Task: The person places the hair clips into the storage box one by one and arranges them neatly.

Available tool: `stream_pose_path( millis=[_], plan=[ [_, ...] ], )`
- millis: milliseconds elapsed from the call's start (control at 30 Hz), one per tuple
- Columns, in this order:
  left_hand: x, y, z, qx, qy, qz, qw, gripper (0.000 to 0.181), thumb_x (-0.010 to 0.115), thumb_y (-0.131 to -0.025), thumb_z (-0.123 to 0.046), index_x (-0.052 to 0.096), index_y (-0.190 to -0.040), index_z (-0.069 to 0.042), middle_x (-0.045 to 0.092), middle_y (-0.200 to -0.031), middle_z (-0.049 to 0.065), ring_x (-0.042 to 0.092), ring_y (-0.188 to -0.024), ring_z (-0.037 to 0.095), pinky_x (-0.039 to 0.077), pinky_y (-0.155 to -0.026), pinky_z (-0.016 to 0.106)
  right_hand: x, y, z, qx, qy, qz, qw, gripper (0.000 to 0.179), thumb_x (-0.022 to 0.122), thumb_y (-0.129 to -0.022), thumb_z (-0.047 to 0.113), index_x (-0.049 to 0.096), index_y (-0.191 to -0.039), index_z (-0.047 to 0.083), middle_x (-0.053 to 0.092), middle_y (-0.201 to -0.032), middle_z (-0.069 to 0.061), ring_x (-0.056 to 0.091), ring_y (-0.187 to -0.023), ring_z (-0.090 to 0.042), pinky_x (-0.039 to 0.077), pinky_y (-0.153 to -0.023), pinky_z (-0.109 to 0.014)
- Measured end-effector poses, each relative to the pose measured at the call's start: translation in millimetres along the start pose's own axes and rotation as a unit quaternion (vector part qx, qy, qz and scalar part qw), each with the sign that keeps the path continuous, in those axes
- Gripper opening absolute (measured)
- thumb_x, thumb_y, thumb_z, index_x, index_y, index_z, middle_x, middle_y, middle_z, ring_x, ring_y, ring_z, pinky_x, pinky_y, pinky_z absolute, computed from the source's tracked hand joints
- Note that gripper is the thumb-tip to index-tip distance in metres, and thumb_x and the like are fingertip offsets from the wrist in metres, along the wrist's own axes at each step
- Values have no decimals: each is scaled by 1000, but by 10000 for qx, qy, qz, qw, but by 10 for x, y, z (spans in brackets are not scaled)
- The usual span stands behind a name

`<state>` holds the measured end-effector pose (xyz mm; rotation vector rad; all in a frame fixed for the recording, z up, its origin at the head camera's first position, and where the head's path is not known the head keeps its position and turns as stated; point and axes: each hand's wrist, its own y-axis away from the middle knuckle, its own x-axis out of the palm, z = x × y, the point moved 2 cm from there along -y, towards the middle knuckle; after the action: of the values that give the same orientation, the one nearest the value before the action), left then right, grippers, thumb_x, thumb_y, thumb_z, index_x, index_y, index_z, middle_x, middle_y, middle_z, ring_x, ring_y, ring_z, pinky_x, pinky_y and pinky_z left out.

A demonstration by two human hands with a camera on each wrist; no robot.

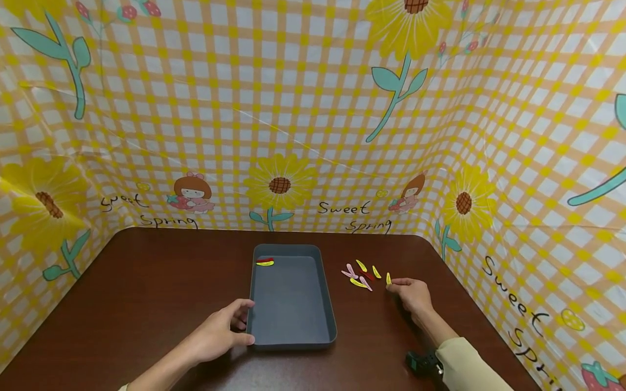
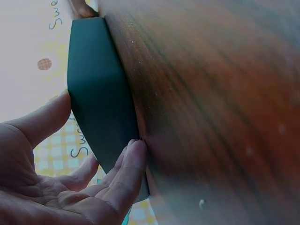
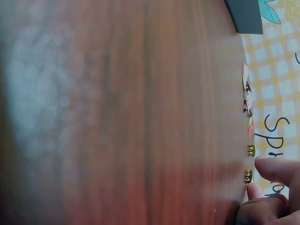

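A grey rectangular tray [image 1: 293,304] stands on the table, with a red hair clip [image 1: 264,259] and a yellow hair clip [image 1: 265,264] side by side in its far left corner. My left hand [image 1: 222,331] rests against the tray's left side, thumb and fingers spread along the rim and outer wall [image 2: 96,79]. To the right of the tray, my right hand [image 1: 413,296] pinches the near end of another yellow hair clip [image 1: 388,278] between thumb and index finger. Beside it lies a loose group of yellow, pink [image 1: 351,270] and dark red [image 1: 365,275] hair clips.
The brown wooden table [image 1: 161,282] is bounded at the back and sides by a checked sunflower cloth [image 1: 313,130]. A small black device [image 1: 420,363] sits by the right sleeve [image 1: 467,364].
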<state>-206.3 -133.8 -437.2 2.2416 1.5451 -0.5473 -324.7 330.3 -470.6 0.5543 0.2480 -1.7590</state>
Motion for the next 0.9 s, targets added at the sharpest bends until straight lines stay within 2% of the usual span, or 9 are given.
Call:
stream_pose_path(
  millis=[100, 200, 367, 500, 567, 700, 900],
  plan=[
    [2, -8, 2, -9, -40, 2, 10000, 66, 83, -82, -20, 52, -139, -9, 61, -115, 7, 58, -103, 21, 48, -84, 42, -2, -9, -1, -22, 141, -47, 9999, 41, 74, -88, 20, 67, -119, -6, 36, -49, 11, 30, -45, -7, 32, -45, -26],
    [-1, -1, 15, -67, -68, 1, 10000, 66, 83, -82, -21, 52, -139, -9, 61, -115, 7, 58, -103, 21, 48, -84, 41, 20, -15, 0, -77, 298, -95, 9995, 43, 76, -87, 22, 68, -118, -6, 43, -56, 8, 33, -47, -9, 33, -46, -27],
    [-1, -3, 10, -49, -58, 11, 10000, 66, 83, -82, -20, 52, -139, -9, 60, -114, 7, 58, -103, 21, 48, -84, 42, 31, 16, 29, -261, 652, -280, 9971, 42, 80, -84, 23, 69, -112, -6, 62, -87, -9, 46, -63, -18, 39, -54, -30],
    [6, -7, -5, -16, -59, 49, 10000, 66, 83, -83, -20, 51, -139, -8, 60, -115, 8, 58, -104, 21, 48, -85, 42, 16, 56, 42, -284, 848, -312, 9955, 39, 77, -86, 20, 68, -114, -7, 64, -110, -22, 54, -80, -25, 44, -61, -31],
    [4, -9, -11, 16, -60, 40, 10000, 66, 83, -83, -20, 51, -139, -8, 61, -115, 8, 58, -103, 21, 48, -85, 42, 8, 60, 48, -243, 871, -307, 9954, 38, 76, -88, 19, 68, -115, -6, 64, -111, -22, 55, -81, -25, 44, -61, -31],
    [-4, -5, -22, 77, -70, 4, 9999, 66, 83, -82, -19, 51, -139, -7, 61, -115, 8, 59, -103, 22, 48, -83, 41, 7, 37, 43, -134, 782, -320, 9963, 35, 74, -90, 18, 68, -116, -5, 66, -100, -16, 54, -74, -23, 43, -58, -32],
    [-9, 4, -17, 21, -68, 19, 10000, 65, 82, -83, -18, 51, -139, -7, 60, -114, 8, 58, -103, 22, 48, -84, 41, 26, 6, 29, -118, 760, -335, 9965, 32, 72, -91, 17, 68, -114, -5, 67, -95, -12, 53, -72, -21, 44, -58, -32]
  ],
)
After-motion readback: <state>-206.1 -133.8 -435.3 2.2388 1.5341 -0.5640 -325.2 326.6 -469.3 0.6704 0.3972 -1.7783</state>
